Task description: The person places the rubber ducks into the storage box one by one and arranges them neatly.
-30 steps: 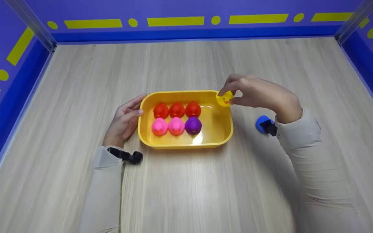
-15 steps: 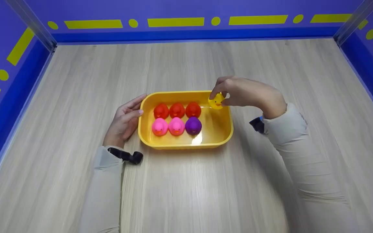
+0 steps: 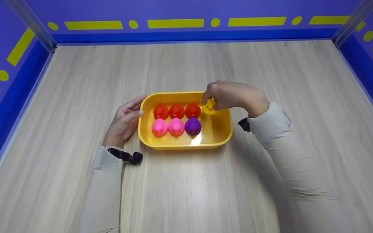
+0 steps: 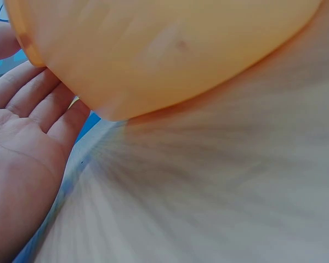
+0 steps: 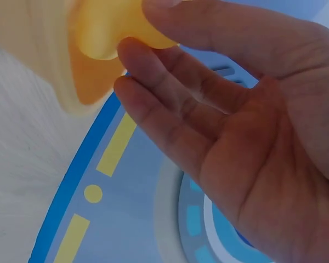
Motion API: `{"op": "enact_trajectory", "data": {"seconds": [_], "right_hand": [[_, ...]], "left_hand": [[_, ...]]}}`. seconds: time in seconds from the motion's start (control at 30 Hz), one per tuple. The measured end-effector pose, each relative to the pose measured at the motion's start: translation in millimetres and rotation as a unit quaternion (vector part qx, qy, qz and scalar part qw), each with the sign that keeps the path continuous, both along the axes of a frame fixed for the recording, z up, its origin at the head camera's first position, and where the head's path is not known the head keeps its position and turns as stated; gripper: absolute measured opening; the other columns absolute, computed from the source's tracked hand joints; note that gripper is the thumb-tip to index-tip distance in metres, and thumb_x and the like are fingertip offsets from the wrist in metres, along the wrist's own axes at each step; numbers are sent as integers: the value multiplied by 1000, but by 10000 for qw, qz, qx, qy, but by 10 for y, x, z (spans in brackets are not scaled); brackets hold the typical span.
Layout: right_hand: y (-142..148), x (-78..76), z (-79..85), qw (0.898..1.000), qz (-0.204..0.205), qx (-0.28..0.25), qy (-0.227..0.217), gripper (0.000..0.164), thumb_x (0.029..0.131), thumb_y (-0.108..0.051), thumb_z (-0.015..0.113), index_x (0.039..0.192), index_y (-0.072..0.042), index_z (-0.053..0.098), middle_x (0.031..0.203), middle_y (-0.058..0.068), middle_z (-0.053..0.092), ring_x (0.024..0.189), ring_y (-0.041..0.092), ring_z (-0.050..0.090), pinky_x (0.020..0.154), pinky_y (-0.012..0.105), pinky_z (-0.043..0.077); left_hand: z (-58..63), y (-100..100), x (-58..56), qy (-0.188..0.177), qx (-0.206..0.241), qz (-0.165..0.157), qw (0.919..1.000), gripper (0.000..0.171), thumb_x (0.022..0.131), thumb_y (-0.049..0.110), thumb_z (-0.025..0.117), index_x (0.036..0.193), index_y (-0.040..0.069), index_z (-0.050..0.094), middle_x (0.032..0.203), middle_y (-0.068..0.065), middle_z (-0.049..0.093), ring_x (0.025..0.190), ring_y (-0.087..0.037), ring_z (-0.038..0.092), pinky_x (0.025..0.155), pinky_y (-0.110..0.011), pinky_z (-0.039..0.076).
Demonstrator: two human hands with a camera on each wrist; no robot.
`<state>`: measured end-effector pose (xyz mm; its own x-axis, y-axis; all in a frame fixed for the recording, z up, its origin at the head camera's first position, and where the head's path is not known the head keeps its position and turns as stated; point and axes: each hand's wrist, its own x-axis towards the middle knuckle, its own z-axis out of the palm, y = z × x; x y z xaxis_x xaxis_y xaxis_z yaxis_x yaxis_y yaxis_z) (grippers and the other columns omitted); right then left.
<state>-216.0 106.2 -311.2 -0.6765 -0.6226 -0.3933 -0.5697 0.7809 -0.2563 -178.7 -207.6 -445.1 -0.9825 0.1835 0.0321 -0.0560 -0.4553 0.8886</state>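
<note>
My right hand point(image 3: 235, 95) pinches a yellow rubber duck point(image 3: 209, 107) between thumb and fingers, inside the right part of a yellow plastic tub point(image 3: 186, 146). In the right wrist view the duck point(image 5: 107, 30) sits between thumb and fingertips. Just left of it is a back row of red ducks point(image 3: 177, 111). In front of that row stand two pink ducks point(image 3: 176, 127) and a purple duck point(image 3: 193, 126). My left hand point(image 3: 123, 121) holds the tub's left end, thumb at the rim and fingers along the outer wall; the left wrist view shows these fingers point(image 4: 38, 93) against the tub.
The tub stands on a wood-grain table point(image 3: 186, 191). Blue-purple panels point(image 3: 173, 32) with yellow marks border the table at the back and both sides. Black wrist cameras sit on both cuffs, the left camera point(image 3: 137, 157) near the tub's front left corner.
My right hand has carried the yellow duck leftward from the tub's right rim to beside the red ducks. Its sleeve now hides the blue duck on the table. My left hand stays put.
</note>
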Motion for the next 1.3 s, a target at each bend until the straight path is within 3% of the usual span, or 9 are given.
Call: {"op": "enact_trajectory", "data": {"seconds": [0.43,1.3], "right_hand": [[-130,-59,-56,9980,-307,339,-439,32,82,-3,71,112,-14,69,114,8,63,103,26,55,93,39,53],[-191,-99,-91,9911,-802,678,-815,36,82,7,65,112,-14,67,120,9,57,108,27,51,95,41,52]], "left_hand": [[-5,-8,26,-39,-46,-8,10000,57,85,-13,46,141,-15,34,128,-8,60,120,-16,56,104,-26,45],[20,4,22,-30,33,-32,10000,55,86,-13,46,140,-13,37,128,-8,61,121,-17,56,105,-27,45]]}}
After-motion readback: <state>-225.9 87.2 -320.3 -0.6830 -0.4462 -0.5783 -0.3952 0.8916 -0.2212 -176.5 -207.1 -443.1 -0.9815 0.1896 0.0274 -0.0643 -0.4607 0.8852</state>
